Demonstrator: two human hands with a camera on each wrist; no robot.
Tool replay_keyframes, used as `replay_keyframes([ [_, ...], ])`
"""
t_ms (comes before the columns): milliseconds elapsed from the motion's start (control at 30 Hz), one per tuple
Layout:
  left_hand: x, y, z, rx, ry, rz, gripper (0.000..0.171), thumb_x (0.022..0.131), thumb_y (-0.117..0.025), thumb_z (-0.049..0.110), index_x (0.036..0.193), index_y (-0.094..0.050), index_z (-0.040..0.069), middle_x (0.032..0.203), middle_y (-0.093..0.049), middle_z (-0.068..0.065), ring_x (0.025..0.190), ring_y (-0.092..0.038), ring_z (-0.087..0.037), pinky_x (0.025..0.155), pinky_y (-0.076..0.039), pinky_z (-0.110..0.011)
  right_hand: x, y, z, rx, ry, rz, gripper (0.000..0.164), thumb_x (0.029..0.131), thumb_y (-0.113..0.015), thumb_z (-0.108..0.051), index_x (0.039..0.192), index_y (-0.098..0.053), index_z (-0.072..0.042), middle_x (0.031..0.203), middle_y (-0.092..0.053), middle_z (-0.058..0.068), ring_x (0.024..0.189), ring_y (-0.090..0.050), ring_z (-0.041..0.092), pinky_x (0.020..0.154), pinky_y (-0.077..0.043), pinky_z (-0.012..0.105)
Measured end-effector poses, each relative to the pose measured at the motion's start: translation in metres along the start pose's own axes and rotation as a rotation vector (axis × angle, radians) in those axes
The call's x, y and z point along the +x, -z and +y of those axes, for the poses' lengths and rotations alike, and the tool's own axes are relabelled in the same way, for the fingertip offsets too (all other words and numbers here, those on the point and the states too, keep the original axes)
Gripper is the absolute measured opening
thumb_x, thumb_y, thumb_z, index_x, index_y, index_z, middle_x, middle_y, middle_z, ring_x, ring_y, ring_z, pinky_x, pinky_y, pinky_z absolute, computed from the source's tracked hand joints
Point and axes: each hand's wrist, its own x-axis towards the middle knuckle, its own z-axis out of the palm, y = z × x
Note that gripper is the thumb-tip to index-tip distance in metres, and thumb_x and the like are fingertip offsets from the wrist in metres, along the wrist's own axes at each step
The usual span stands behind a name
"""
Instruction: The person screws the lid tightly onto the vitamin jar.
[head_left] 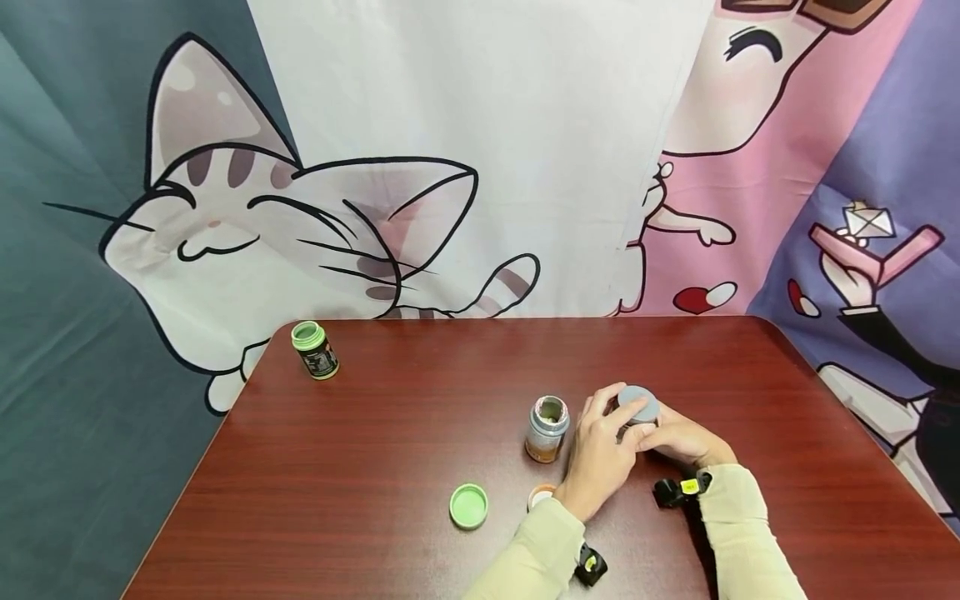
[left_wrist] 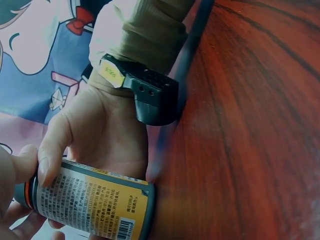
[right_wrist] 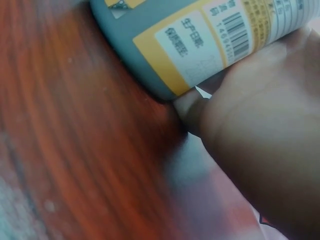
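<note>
A grey jar with a yellow and white printed label [left_wrist: 95,202] stands upright at the table's right side, its base down by the tabletop. My right hand [head_left: 684,437] grips the jar's body, thumb and fingers wrapped round it. Fingers and thumb of my left hand [head_left: 600,454] hold the round grey lid [head_left: 639,403] at the jar's top. An orange ring [left_wrist: 31,192] shows just under the lid in the left wrist view. Left of my left hand is a lidless grey and orange jar [head_left: 546,435], its mouth facing up.
A green lid [head_left: 468,507] lies on the table [head_left: 337,467], inside up. Partly hidden by my left forearm is an orange-rimmed white lid [head_left: 540,495]. At the far left corner stands a black jar with a green neck [head_left: 317,350]. A printed cloth [head_left: 487,100] hangs behind.
</note>
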Motion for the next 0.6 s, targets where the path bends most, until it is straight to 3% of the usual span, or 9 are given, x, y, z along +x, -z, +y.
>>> replay_keyframes([
  [200,-0.0001,0.0001,0.0016,0.014,-0.002,-0.006,0.03,0.084,-0.063,0.027,0.114,-0.065,0.022,0.133,-0.047,0.004,0.113,-0.049,-0.011,0.079,-0.038,-0.026,-0.0002,0.0002,0.0008,0.021,-0.005,-0.007,0.055,0.079,-0.056,0.007,0.129,-0.04,-0.01,0.122,-0.054,-0.002,0.109,-0.052,0.01,0.091,-0.042,0.026],
  [600,-0.0005,-0.0027,-0.0002,0.012,-0.022,-0.004,0.028,0.085,-0.063,0.023,0.113,-0.065,0.019,0.135,-0.047,0.004,0.118,-0.047,-0.011,0.084,-0.036,-0.027,-0.0006,0.0008,0.0032,0.004,-0.001,-0.002,0.053,0.081,-0.056,0.006,0.129,-0.04,-0.009,0.124,-0.053,0.0,0.111,-0.051,0.011,0.093,-0.042,0.026],
])
